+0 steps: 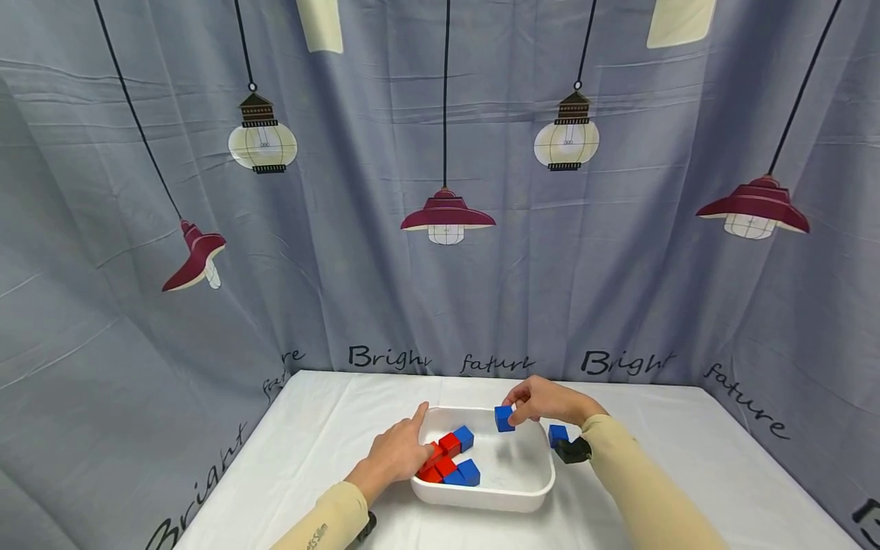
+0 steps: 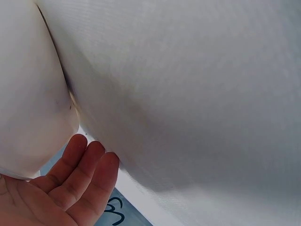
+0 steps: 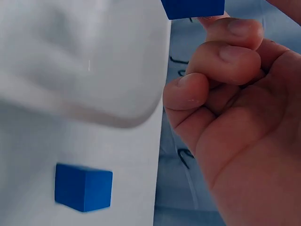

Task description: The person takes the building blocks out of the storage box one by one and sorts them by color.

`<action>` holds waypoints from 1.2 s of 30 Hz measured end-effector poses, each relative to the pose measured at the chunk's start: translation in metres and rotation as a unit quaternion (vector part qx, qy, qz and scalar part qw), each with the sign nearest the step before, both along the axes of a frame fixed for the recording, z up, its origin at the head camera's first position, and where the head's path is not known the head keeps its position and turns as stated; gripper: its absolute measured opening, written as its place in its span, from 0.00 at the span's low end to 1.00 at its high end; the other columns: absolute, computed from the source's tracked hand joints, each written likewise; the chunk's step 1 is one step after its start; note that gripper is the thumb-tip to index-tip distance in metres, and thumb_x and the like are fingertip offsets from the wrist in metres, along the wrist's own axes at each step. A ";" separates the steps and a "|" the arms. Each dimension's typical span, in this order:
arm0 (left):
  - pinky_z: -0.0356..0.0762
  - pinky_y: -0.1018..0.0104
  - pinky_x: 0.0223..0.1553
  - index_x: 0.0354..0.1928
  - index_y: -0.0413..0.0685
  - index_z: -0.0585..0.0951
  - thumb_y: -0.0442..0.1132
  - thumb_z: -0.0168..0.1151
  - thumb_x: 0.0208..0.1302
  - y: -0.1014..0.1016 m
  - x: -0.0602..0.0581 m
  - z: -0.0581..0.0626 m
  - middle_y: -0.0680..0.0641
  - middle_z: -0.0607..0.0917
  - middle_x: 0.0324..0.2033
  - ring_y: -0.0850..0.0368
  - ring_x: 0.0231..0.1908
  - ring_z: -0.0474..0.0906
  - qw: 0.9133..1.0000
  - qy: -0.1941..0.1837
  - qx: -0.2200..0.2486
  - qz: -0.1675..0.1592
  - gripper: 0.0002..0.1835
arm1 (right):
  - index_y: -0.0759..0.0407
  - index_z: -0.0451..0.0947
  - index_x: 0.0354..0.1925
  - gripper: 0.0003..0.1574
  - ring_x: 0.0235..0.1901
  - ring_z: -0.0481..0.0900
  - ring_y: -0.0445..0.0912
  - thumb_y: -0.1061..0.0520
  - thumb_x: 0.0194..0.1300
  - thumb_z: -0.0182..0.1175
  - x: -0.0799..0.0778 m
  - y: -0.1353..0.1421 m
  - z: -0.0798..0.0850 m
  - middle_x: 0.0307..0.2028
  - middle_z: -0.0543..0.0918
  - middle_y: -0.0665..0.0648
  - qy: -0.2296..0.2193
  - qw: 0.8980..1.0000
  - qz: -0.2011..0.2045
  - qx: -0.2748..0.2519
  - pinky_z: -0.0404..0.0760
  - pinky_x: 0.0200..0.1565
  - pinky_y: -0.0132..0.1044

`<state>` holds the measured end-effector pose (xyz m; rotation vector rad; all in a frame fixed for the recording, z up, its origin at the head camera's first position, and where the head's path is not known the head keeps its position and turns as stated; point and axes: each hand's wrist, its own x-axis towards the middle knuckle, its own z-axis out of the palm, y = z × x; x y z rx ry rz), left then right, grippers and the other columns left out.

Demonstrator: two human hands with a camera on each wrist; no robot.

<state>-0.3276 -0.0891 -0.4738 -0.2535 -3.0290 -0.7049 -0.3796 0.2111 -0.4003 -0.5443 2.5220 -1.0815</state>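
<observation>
A white plastic bin (image 1: 509, 500) stands on the table with several red blocks (image 1: 449, 444) and blue blocks (image 1: 469, 472) grouped at its left side. My left hand (image 1: 396, 452) holds the bin's left wall, thumb over the rim and the other fingers outside, as the left wrist view also shows. Over the bin's back right part, my right hand (image 1: 550, 400) pinches a blue block (image 1: 504, 418) between thumb and fingers. In the right wrist view only the lower part of that block (image 3: 195, 8) shows, above the curled fingers.
Another blue block (image 1: 558, 435) lies on the table just right of the bin, close to the right wrist; it also appears in the right wrist view. A white cloth (image 1: 330, 428) covers the table. Behind hangs a grey-blue curtain (image 1: 371, 290) printed with lamps.
</observation>
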 end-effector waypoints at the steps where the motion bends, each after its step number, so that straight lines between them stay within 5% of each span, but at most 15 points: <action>1: 0.76 0.38 0.54 0.78 0.53 0.59 0.50 0.62 0.63 0.000 0.000 0.000 0.39 0.80 0.58 0.44 0.52 0.79 1.000 -0.001 0.000 0.000 0.42 | 0.56 0.85 0.46 0.18 0.35 0.75 0.47 0.55 0.55 0.72 0.000 0.003 0.000 0.30 0.82 0.50 0.001 1.000 -0.001 0.000 0.75 0.37 0.40; 6: 0.77 0.38 0.54 0.78 0.54 0.59 0.50 0.62 0.63 -0.001 0.000 0.000 0.39 0.80 0.58 0.44 0.51 0.79 1.000 -0.004 -0.002 0.002 0.42 | 0.57 0.84 0.48 0.20 0.32 0.74 0.49 0.54 0.56 0.72 -0.001 0.015 0.002 0.26 0.77 0.51 0.001 1.000 -0.010 -0.012 0.73 0.37 0.40; 11: 0.77 0.39 0.54 0.78 0.54 0.59 0.50 0.62 0.63 -0.001 0.000 -0.001 0.39 0.80 0.57 0.45 0.51 0.79 1.000 -0.004 -0.003 0.003 0.42 | 0.58 0.83 0.50 0.22 0.35 0.76 0.53 0.53 0.57 0.72 -0.003 0.025 0.003 0.31 0.81 0.52 0.005 1.000 -0.024 -0.017 0.73 0.38 0.42; 36: 0.76 0.38 0.56 0.78 0.55 0.58 0.49 0.62 0.64 0.000 0.000 0.002 0.39 0.79 0.59 0.44 0.52 0.78 1.000 -0.012 0.001 0.007 0.42 | 0.67 0.76 0.59 0.30 0.31 0.73 0.48 0.53 0.63 0.68 0.000 0.072 -0.003 0.26 0.70 0.52 -0.005 0.996 -0.079 -0.040 0.71 0.43 0.43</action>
